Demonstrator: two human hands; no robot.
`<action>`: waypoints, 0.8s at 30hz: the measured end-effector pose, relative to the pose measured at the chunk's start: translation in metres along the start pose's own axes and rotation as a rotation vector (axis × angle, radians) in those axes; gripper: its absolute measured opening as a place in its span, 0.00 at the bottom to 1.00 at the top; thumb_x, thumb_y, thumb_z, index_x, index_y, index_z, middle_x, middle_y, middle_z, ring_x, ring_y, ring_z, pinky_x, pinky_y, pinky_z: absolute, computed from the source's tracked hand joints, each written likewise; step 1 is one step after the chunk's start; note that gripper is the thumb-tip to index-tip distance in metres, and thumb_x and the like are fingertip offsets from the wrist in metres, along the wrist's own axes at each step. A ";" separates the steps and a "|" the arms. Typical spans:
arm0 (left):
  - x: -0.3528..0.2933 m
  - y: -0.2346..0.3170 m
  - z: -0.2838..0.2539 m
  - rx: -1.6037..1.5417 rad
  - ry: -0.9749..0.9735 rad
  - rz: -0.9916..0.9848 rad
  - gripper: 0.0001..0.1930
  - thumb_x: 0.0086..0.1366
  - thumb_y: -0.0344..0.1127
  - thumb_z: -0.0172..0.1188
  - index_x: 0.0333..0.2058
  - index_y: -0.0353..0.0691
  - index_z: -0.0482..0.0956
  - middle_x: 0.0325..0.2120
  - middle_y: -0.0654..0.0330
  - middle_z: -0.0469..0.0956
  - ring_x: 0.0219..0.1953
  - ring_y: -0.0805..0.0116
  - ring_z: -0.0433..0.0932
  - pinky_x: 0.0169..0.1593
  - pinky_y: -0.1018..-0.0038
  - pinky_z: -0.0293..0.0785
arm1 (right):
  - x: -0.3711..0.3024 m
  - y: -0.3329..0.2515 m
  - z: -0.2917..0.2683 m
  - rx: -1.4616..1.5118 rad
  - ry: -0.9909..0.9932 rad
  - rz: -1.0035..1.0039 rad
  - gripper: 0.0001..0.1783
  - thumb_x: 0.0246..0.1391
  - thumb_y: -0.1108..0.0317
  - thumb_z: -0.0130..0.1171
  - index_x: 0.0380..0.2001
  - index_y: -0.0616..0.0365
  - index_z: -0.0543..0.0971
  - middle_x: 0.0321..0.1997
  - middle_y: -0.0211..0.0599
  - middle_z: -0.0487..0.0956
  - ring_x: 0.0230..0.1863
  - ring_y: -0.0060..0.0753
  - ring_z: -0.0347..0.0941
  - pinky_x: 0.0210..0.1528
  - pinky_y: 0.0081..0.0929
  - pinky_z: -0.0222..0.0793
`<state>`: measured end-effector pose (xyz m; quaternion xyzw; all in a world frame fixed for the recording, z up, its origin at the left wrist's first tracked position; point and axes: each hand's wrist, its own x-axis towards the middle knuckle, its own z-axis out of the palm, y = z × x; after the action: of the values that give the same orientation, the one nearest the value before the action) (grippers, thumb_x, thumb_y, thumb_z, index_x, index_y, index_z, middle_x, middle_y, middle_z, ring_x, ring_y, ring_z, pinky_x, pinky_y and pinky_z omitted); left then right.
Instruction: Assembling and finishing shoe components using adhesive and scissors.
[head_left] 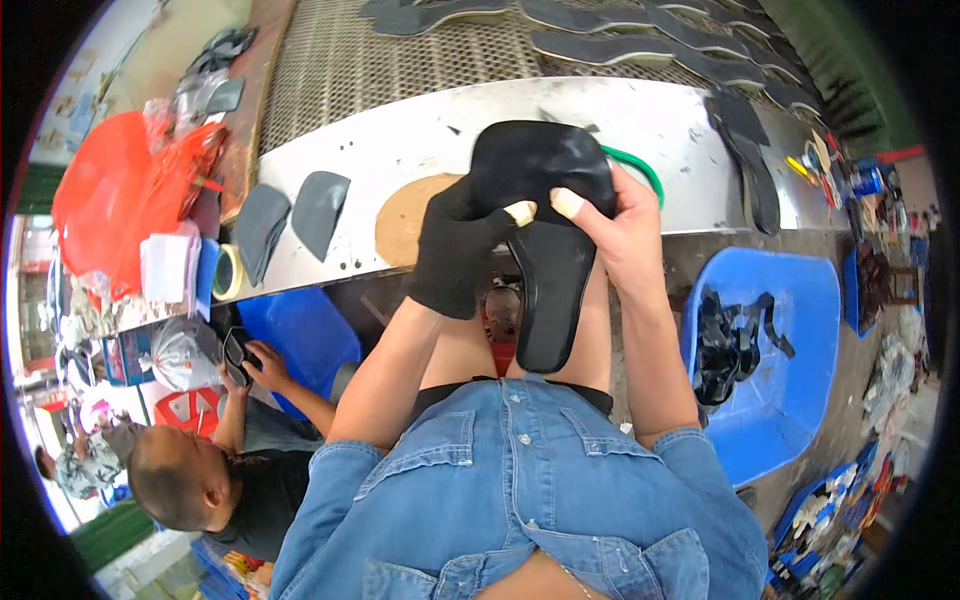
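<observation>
A black slipper (548,290) with a broad, glossy upper (540,160) is held between my two hands, its heel end pointing down toward my lap. My left hand (452,245), in a black fingerless glove, is closed on the left side of the upper. The right hand (632,225), bare, grips the opposite side. Both thumbs wear pale covers and press at the upper's lower edge; most other fingers are hidden behind the slipper. Under my left hand lies a round tan board (400,215) on the metal tabletop (360,150).
Dark upper pieces (320,212) lie left, near a tape roll (227,272). Black soles (600,45) cover the mesh conveyor (330,70); more soles (745,165) lie right. A blue bin (800,350) holds black straps. At left, another person (215,480) handles a dark shoe piece (236,355).
</observation>
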<state>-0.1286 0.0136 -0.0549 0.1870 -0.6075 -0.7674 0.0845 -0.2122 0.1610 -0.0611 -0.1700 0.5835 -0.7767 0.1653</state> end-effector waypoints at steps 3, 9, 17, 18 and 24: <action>0.006 0.000 0.005 -0.001 -0.040 -0.146 0.15 0.54 0.29 0.63 0.42 0.37 0.78 0.33 0.63 0.79 0.33 0.79 0.75 0.34 0.81 0.71 | 0.005 -0.009 -0.015 -0.053 -0.052 0.091 0.20 0.42 0.72 0.69 0.40 0.65 0.76 0.31 0.28 0.78 0.33 0.16 0.73 0.35 0.17 0.70; 0.002 -0.005 0.041 0.093 -0.154 0.056 0.18 0.56 0.29 0.61 0.47 0.35 0.75 0.37 0.62 0.78 0.37 0.77 0.74 0.41 0.79 0.71 | 0.013 -0.023 -0.040 -0.221 -0.011 -0.133 0.13 0.41 0.73 0.69 0.31 0.64 0.78 0.29 0.30 0.78 0.30 0.16 0.72 0.32 0.16 0.69; -0.001 -0.002 0.053 0.154 -0.147 0.176 0.16 0.57 0.27 0.59 0.46 0.34 0.75 0.40 0.61 0.78 0.41 0.75 0.74 0.46 0.77 0.70 | -0.005 -0.037 -0.049 -0.474 0.083 -0.549 0.09 0.43 0.77 0.65 0.32 0.61 0.83 0.34 0.34 0.75 0.34 0.25 0.70 0.38 0.21 0.67; -0.002 0.000 0.055 0.156 -0.149 0.176 0.16 0.57 0.27 0.59 0.46 0.34 0.75 0.40 0.61 0.78 0.41 0.75 0.74 0.46 0.77 0.70 | -0.007 -0.037 -0.049 -0.499 0.069 -0.681 0.09 0.42 0.77 0.65 0.31 0.60 0.83 0.34 0.36 0.75 0.36 0.26 0.71 0.38 0.21 0.67; -0.006 -0.004 0.069 0.184 -0.185 0.181 0.17 0.58 0.27 0.57 0.48 0.35 0.74 0.41 0.61 0.77 0.43 0.75 0.73 0.47 0.77 0.69 | -0.007 -0.029 -0.062 -0.144 0.079 -0.243 0.23 0.36 0.66 0.73 0.34 0.63 0.75 0.31 0.33 0.78 0.29 0.20 0.73 0.30 0.20 0.70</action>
<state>-0.1499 0.0783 -0.0445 0.0671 -0.6946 -0.7119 0.0794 -0.2365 0.2248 -0.0499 -0.2200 0.6187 -0.7534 0.0345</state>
